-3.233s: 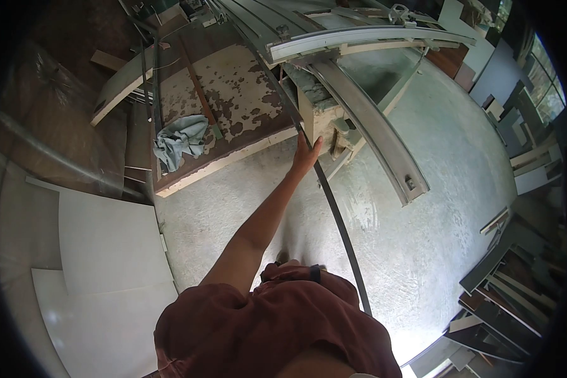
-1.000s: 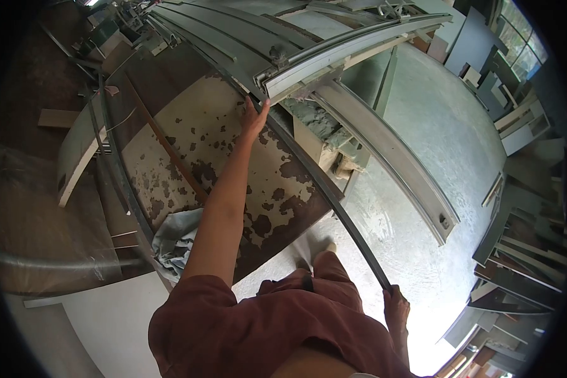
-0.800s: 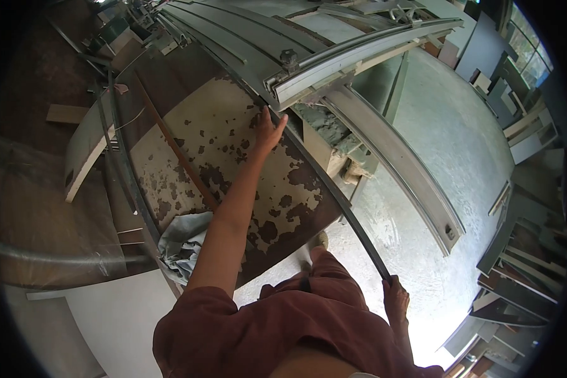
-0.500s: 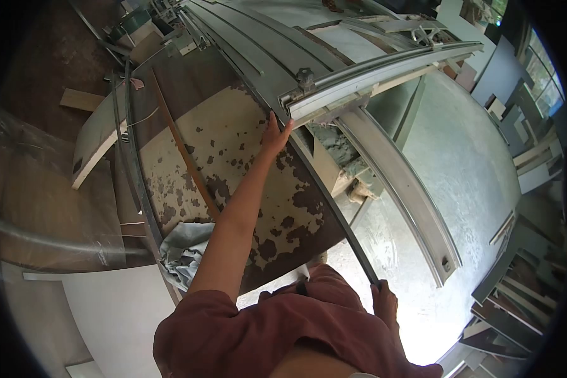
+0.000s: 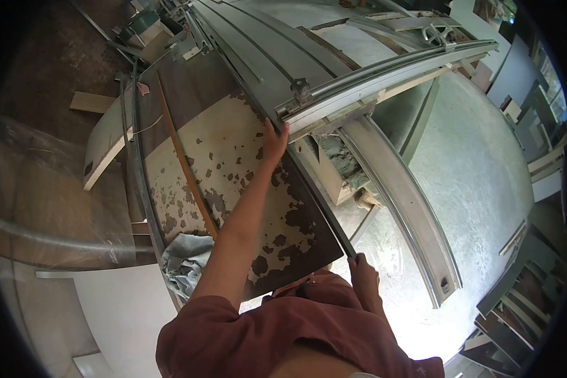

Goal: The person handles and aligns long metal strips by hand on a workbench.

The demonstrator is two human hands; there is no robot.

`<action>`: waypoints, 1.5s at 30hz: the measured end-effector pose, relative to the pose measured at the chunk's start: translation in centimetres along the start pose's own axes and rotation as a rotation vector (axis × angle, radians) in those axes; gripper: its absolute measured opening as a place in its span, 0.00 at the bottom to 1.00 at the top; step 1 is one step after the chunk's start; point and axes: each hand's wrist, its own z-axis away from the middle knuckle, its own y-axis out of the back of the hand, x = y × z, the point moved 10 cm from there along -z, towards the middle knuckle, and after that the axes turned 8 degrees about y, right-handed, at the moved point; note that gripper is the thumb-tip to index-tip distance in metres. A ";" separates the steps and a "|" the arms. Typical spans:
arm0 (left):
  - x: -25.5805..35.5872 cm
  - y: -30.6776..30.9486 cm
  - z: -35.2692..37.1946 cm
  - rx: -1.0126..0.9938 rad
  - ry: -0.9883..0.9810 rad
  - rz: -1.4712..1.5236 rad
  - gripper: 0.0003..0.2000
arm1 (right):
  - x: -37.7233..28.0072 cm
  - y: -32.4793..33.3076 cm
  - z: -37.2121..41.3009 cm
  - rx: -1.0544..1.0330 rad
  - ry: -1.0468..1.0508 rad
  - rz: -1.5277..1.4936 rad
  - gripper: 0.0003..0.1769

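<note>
Right hand [image 5: 363, 277] clamped on the near end of the dark strip [image 5: 332, 217], we have drawn it close beside the patchy board [image 5: 217, 135], seemingly almost alongside; our left hand [image 5: 274, 143] straddles it farther up, whether gripping we cannot tell

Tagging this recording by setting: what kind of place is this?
Probably a woodworking or panel workshop: a slatted metal machine table with a sliding rail, offcuts piled at the right, and both hands on a long dark strip.
</note>
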 end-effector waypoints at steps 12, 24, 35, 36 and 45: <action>0.2 -2.4 2.4 -0.109 0.044 0.026 0.49 | -6.2 0.9 -9.9 0.048 0.211 0.051 0.19; -2.0 1.3 -3.0 0.011 0.037 -0.133 0.43 | -12.8 -1.9 -10.7 -0.099 0.344 -0.343 0.23; -3.1 4.1 -9.5 0.055 0.052 -0.116 0.42 | -17.3 -4.3 -17.9 -0.140 0.364 -0.739 0.26; -2.4 4.2 -9.1 0.052 0.053 -0.114 0.42 | -17.6 -4.1 -18.9 -0.103 0.396 -0.742 0.25; -5.8 3.8 -7.5 0.131 0.132 -0.007 0.35 | -22.5 -4.0 -23.1 0.086 0.518 -0.662 0.22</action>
